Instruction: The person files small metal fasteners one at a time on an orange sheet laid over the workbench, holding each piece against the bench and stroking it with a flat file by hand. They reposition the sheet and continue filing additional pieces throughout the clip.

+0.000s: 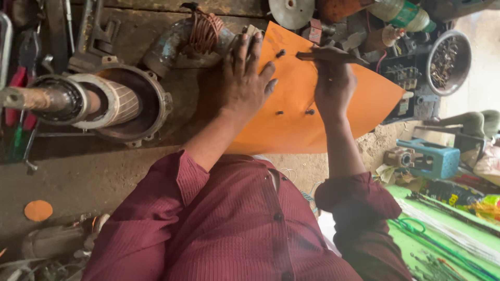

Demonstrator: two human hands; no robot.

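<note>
An orange sheet (291,125) lies on the dirty workbench with a few small dark dots (280,52) marked or punched on it. My left hand (245,78) lies flat, palm down, on the sheet's left edge with the fingers spread. My right hand (333,83) rests on the sheet's upper middle, shut on a thin dark tool (312,55) that lies crosswise with its tip pointing left near the upper dot. Both forearms come up from maroon sleeves.
A motor housing with its rotor and shaft (104,101) lies to the left. A pipe elbow wound with copper wire (195,36) sits behind my left hand. At right are a metal bowl of small parts (448,62), a blue box (432,158) and a green mat (448,234). A small orange disc (38,210) lies lower left.
</note>
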